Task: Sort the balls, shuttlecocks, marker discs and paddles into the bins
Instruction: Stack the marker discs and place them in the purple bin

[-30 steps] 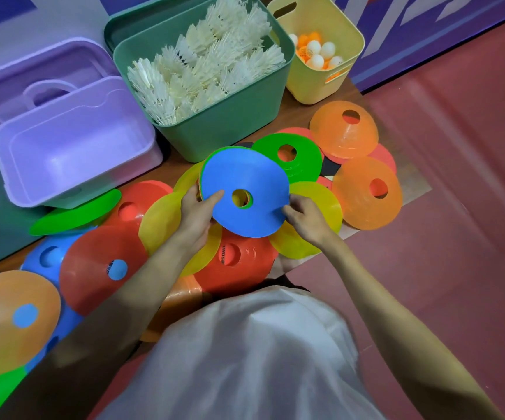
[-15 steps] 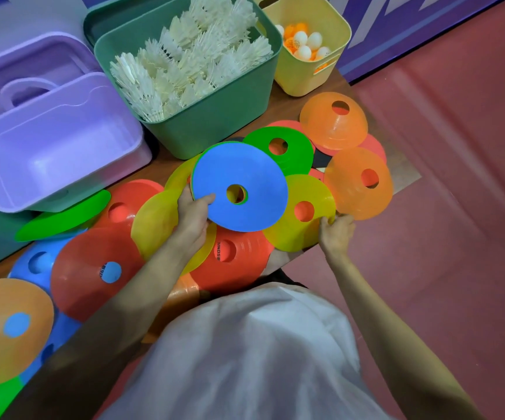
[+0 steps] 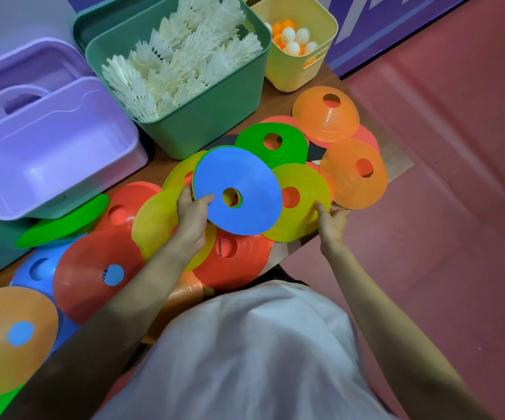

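As before, blue disc (image 3: pixel 239 189) in left hand (image 3: pixel 192 212).

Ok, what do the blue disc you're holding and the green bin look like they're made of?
Blue disc: looks like thin, flexible plastic with a matte finish; its rim is thin and the surface shows only soft light. The left hand holds it by the edge.
Green bin: seems to be rigid moulded plastic, smooth and satin, with a rolled rim and rounded corners. How hard either is can't be told by sight.
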Action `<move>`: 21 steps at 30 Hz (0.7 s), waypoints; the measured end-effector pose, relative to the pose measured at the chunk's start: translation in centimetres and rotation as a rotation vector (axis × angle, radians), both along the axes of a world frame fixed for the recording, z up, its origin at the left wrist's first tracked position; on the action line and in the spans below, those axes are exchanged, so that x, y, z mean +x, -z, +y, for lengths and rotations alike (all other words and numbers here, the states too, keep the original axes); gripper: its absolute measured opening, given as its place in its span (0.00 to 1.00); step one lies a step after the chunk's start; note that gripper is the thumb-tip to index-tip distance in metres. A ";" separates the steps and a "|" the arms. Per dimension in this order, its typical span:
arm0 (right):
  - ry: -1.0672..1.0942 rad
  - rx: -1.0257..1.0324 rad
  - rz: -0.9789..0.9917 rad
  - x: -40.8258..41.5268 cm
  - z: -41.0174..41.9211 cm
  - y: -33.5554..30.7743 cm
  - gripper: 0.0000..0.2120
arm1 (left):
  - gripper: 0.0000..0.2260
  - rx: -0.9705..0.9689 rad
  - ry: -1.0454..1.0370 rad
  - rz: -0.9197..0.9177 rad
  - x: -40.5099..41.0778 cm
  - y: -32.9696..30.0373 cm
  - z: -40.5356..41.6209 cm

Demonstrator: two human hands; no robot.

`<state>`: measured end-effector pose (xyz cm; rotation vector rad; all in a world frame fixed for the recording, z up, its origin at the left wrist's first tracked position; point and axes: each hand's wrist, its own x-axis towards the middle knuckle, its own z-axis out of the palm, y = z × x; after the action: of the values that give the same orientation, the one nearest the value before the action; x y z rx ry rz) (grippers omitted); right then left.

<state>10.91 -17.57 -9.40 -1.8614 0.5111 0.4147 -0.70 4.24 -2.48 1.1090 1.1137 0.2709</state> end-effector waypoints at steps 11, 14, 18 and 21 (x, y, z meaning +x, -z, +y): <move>-0.303 0.119 -0.686 -1.0 5.8 -8.9 0.08 | 0.06 0.082 -0.130 -0.037 -2.3 -0.6 2.7; -0.545 0.084 -0.859 -2.1 7.7 -9.9 0.09 | 0.04 0.041 -0.125 -0.072 -2.8 -0.9 3.0; -1.073 -0.012 -1.044 -3.2 9.3 -8.4 0.14 | 0.12 -0.072 -0.115 -0.154 -3.0 -1.5 3.0; -1.260 -0.073 -1.044 -4.0 9.8 -7.6 0.13 | 0.12 -0.106 -0.104 -0.210 -2.9 -1.8 2.8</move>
<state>6.91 -7.74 -1.77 -1.9618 -1.4103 0.1449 -3.65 7.07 -0.65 0.9084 0.9881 0.3963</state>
